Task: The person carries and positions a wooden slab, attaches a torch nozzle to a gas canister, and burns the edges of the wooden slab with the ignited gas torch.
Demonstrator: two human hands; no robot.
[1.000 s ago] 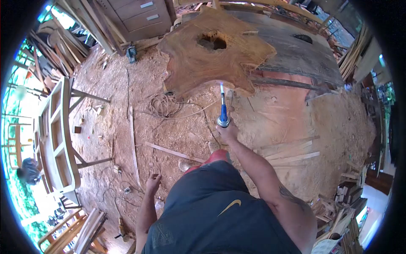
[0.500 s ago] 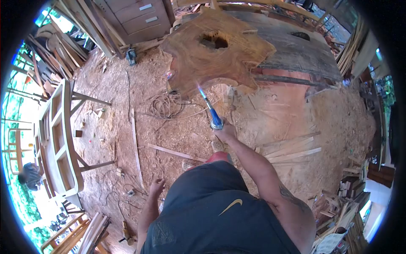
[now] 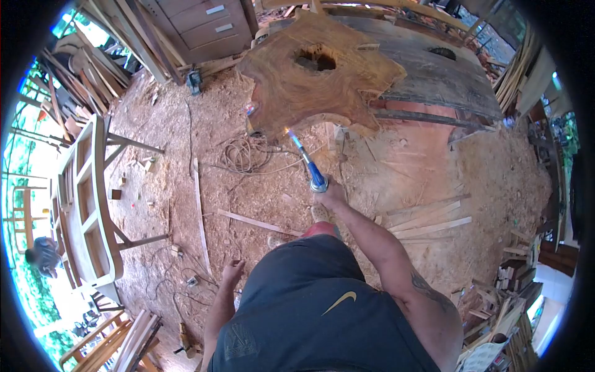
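My right hand [image 3: 331, 193] is wrapped round a blue gas torch [image 3: 317, 173], held out in front of me. A bluish flame [image 3: 292, 135] with an orange tip burns at its nozzle, by the near edge of a large wooden slab [image 3: 279, 74]. The slab has an irregular, wavy outline and a dark hole [image 3: 315, 57] through it. At my left side, my left hand [image 3: 233, 271] hangs low with its fingers curled in, and I see nothing in it.
A coiled cord [image 3: 245, 156] lies on the shaving-covered floor below the slab, near several thin wood strips [image 3: 257, 222]. A wooden frame on legs [image 3: 102, 204] stands at left, with a person [image 3: 44, 256] beyond it. Drawers [image 3: 201, 25] stand at the back, and stacked boards [image 3: 517, 74] at right.
The torch tip has shifted slightly down and left along the slab's edge, and its flame now ends in orange. My left hand stays almost in place.
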